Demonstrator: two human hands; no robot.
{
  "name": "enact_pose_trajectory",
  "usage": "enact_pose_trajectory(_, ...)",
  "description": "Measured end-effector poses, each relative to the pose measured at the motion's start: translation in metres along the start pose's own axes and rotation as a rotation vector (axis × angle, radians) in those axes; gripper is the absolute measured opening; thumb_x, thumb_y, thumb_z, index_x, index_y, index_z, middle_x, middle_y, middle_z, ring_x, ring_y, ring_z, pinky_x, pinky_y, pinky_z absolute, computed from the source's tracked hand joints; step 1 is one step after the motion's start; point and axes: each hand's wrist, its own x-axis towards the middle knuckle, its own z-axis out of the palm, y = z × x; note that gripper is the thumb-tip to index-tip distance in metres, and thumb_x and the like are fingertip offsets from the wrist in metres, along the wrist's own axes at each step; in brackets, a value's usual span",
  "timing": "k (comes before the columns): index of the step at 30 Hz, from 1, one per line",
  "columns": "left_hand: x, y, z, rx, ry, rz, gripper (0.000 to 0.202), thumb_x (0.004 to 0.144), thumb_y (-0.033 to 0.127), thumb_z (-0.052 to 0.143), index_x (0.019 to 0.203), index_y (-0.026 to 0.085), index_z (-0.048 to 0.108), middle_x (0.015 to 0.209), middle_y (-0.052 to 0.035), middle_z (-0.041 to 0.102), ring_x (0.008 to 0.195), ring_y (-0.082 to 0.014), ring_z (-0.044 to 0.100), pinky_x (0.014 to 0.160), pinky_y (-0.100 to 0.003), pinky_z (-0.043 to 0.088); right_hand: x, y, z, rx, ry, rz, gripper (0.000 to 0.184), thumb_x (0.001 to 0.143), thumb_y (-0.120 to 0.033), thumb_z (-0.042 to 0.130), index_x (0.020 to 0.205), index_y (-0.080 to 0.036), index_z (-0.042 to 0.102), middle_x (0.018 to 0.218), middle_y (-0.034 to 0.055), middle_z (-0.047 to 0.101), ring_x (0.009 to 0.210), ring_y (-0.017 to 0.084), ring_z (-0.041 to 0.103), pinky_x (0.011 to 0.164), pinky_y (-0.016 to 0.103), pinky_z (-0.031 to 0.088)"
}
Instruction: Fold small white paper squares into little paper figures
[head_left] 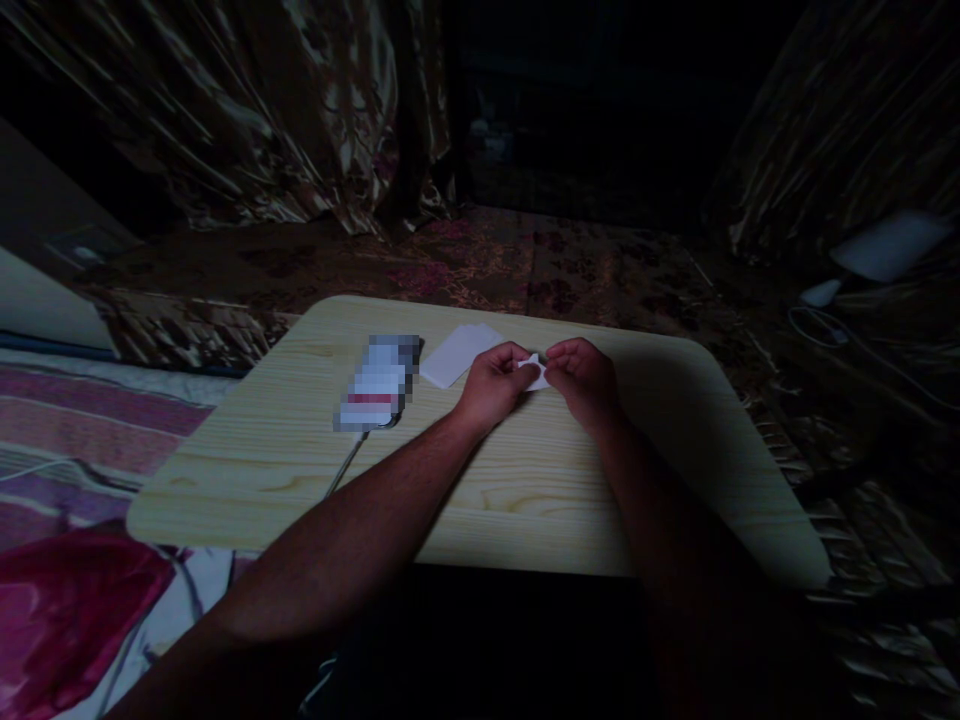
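Both my hands meet over the far middle of a small pale wooden table (pixel 525 480). My left hand (pixel 491 385) and my right hand (pixel 581 375) are closed in a pinch on a small white piece of paper (pixel 534 372) held between them, just above the tabletop. A flat white sheet of paper (pixel 459 353) lies on the table just left of my left hand. Most of the small paper is hidden by my fingers.
A blurred-out phone-like object (pixel 377 385) with a cable (pixel 346 465) lies on the table's left part. Patterned bedding (pixel 82 440) is on the left, dark floral fabric (pixel 525 260) behind, and white items with cords (pixel 862 270) at the right in the dark.
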Motion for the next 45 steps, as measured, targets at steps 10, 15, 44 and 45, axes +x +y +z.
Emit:
enact_pose_trajectory(10, 0.0000, 0.0049, 0.0016, -0.023, 0.054, 0.012, 0.014, 0.064, 0.024, 0.074, 0.067, 0.016, 0.063, 0.059, 0.0031, 0.058, 0.052, -0.0079, 0.048, 0.052, -0.022, 0.034, 0.0000, -0.0027, 0.0005, -0.053, 0.008, 0.008, 0.023, 0.065, -0.019, 0.065, 0.086, -0.021, 0.057, 0.070, -0.0012, 0.067, 0.062, 0.015, 0.061, 0.060, 0.027, 0.047)
enact_pose_trajectory(15, 0.0001, 0.0036, 0.0019, -0.033, 0.064, -0.010, 0.013, 0.064, 0.023, 0.074, 0.068, 0.016, 0.063, 0.058, 0.0033, 0.059, 0.051, -0.0078, 0.046, 0.050, -0.021, 0.032, -0.0003, -0.0021, -0.0003, -0.073, 0.000, 0.009, 0.023, 0.065, -0.019, 0.065, 0.087, -0.020, 0.058, 0.072, -0.0003, 0.068, 0.063, 0.015, 0.062, 0.060, 0.028, 0.047)
enact_pose_trajectory(44, -0.0004, 0.0010, 0.0023, -0.035, 0.019, -0.130, 0.020, 0.060, 0.027, 0.079, 0.066, 0.015, 0.063, 0.059, 0.0017, 0.061, 0.050, -0.0087, 0.048, 0.049, -0.023, 0.034, 0.0006, -0.0045, -0.0030, -0.109, 0.001, 0.021, 0.022, 0.063, -0.018, 0.062, 0.084, -0.021, 0.056, 0.067, -0.0024, 0.066, 0.060, 0.015, 0.060, 0.058, 0.028, 0.046)
enact_pose_trajectory(45, -0.0004, 0.0005, 0.0023, -0.041, 0.016, -0.124, 0.020, 0.061, 0.027, 0.078, 0.066, 0.015, 0.063, 0.059, 0.0017, 0.061, 0.050, -0.0087, 0.049, 0.049, -0.023, 0.034, 0.0004, -0.0048, -0.0031, -0.110, -0.004, 0.018, 0.022, 0.063, -0.018, 0.063, 0.083, -0.021, 0.056, 0.067, -0.0024, 0.066, 0.059, 0.015, 0.060, 0.058, 0.028, 0.046)
